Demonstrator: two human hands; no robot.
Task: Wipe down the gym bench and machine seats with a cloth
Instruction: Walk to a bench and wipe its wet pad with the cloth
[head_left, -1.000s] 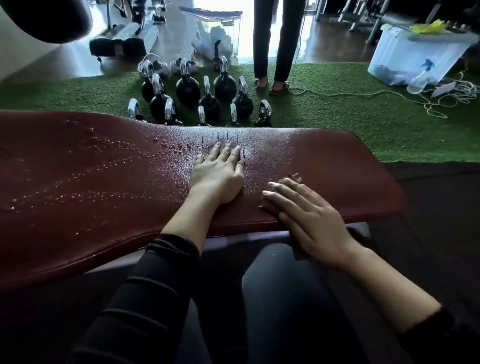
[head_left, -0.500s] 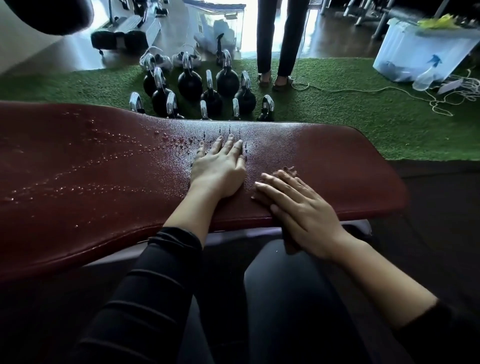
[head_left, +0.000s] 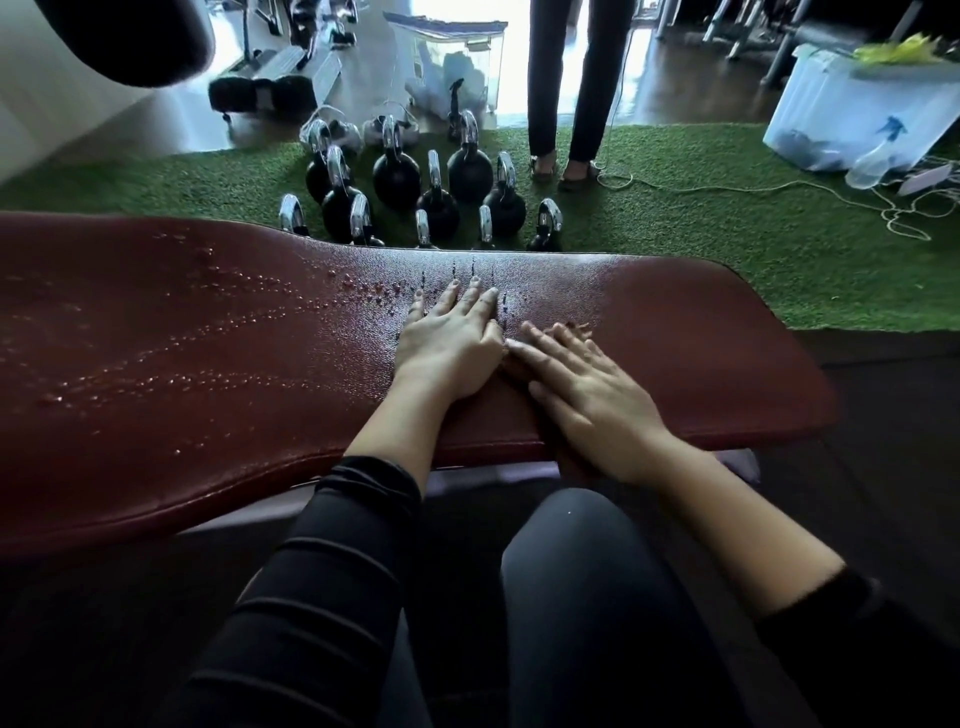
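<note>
Both your hands lie flat on the dark red padded worktop (head_left: 675, 332), palms down, near the middle of its length. Your left hand (head_left: 449, 348) points straight away from you, its fingers (head_left: 470, 299) straight and held close together, the thumb a little apart on the left side. Your right hand (head_left: 587, 387) lies just beside it, angled toward the left, fingers (head_left: 540, 343) straight and slightly spread; its fingertip reaches the edge of your left hand, touching or nearly so. Neither hand grips anything, and no cloth can be made out under or near them; a small dark scrap shows past your right fingertips, too unclear to name.

Beads of water (head_left: 218, 332) stand in rows across the left half of the pad, and wet streaks run ahead of your left fingertips. The right half looks dry.

Beyond the far edge, a cluster of black kettlebells (head_left: 397, 176) stands on the green turf (head_left: 727, 244). A person's legs (head_left: 576, 83) stand behind them. At far right a spray bottle (head_left: 875, 158) leans beside a clear plastic bin (head_left: 831, 109), with a loose cord (head_left: 779, 187) trailing over the turf.
</note>
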